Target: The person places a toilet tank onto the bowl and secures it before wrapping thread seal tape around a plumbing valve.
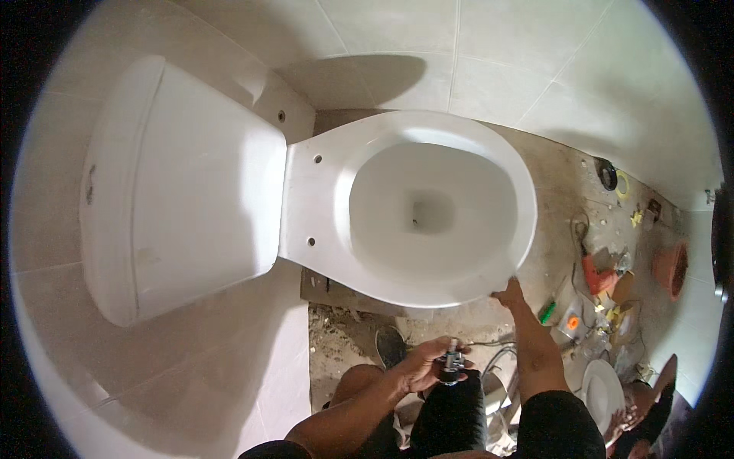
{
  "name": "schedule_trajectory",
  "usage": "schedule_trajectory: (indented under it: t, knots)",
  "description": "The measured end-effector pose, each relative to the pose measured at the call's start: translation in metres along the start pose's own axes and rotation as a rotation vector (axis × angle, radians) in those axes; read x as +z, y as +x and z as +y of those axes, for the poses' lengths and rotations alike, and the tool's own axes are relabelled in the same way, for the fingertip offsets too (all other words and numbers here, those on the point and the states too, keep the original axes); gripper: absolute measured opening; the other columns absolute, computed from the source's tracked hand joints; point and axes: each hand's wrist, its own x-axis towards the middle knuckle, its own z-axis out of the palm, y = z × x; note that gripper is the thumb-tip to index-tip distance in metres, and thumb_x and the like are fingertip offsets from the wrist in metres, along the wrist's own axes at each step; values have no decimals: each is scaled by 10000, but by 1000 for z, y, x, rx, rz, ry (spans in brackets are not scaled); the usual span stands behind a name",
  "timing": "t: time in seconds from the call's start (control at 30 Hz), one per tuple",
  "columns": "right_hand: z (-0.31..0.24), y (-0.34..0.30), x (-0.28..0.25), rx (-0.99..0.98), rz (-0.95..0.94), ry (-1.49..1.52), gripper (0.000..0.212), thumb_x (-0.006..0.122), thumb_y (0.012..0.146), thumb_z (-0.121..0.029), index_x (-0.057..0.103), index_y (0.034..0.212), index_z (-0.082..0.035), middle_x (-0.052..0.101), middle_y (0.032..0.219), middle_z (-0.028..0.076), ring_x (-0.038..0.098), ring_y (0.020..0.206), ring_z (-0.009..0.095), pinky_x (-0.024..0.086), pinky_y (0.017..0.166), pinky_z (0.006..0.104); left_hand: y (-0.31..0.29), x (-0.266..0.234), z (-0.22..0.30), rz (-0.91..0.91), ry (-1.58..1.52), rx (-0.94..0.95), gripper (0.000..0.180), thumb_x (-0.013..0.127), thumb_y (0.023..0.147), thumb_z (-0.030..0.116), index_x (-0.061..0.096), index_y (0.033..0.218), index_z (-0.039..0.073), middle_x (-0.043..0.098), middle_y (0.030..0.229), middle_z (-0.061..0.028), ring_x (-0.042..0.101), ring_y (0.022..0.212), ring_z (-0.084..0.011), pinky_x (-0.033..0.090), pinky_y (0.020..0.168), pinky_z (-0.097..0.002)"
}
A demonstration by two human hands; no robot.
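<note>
A white toilet bowl [527,206] stands in the middle, its seat off and two bolt holes showing, with a white tank [206,191] joined at its left. In my left hand [420,367], closed just below the bowl's near side, is a small metal valve [452,362] with a dark body. My right hand [510,293] grips the bowl's near right rim; some of its fingers are hidden by the edge. Both forearms come up from the lower edge, over my dark-clothed knees.
Tiled walls close in behind and left. On the dusty floor at right lie an orange power tool [598,275], a green-handled tool [547,312], a roll of black tape [606,174] and a terracotta-coloured pot [670,270]. Another person's hand [623,421] is beside a white oval piece [602,392].
</note>
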Motion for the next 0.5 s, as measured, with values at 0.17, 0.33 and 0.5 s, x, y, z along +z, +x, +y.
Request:
schedule_trajectory:
  t: [0.17,0.33,0.5]
  knots:
    - [-107,-125,-73,83,231,377,192,666,916,-176,621,825,-13,569,644,134,581,632,256,465,630,434,-69,42,-27,116,-60,126,358,668,949,373,618,1128,67,635,1179,-99,639,1111,-278,575,913,-499]
    - [-300,-276,-217,-323,191,596,101,593,932,-5,613,1031,-15,602,932,142,625,844,261,516,692,356,-114,133,-24,213,-168,388,387,634,970,383,622,1188,63,646,1189,-116,622,1107,-237,556,936,-494]
    - [-379,-274,-294,-412,43,460,85,598,924,-5,636,999,7,614,932,157,624,794,236,497,692,326,-114,197,41,111,-82,556,406,589,997,374,613,1212,30,647,1203,-128,617,1151,-263,541,970,-489]
